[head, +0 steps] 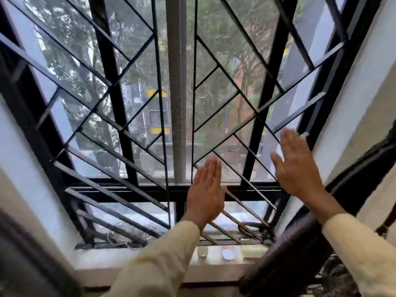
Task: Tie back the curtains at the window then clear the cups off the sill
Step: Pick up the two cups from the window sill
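Both my hands are raised flat in front of the window grille (132, 129), fingers together and pointing up, holding nothing. My left hand (205, 191) is near the lower middle of the window. My right hand (296, 166) is higher, close to the right frame. A dark curtain (300, 239) hangs bunched at the right, under my right forearm. Another dark fabric edge (27, 254) shows at the lower left. On the pale sill (120, 258) stand two small cups, one whitish (202, 251) and one clear (228, 252), partly blurred, below my left wrist.
Black diagonal bars cover the whole window, with a grey centre post (177, 93). White walls flank it on both sides (364, 86). A dark cable loop (250, 228) lies at the grille's lower right corner. Tangled wires (334, 273) sit below the right curtain.
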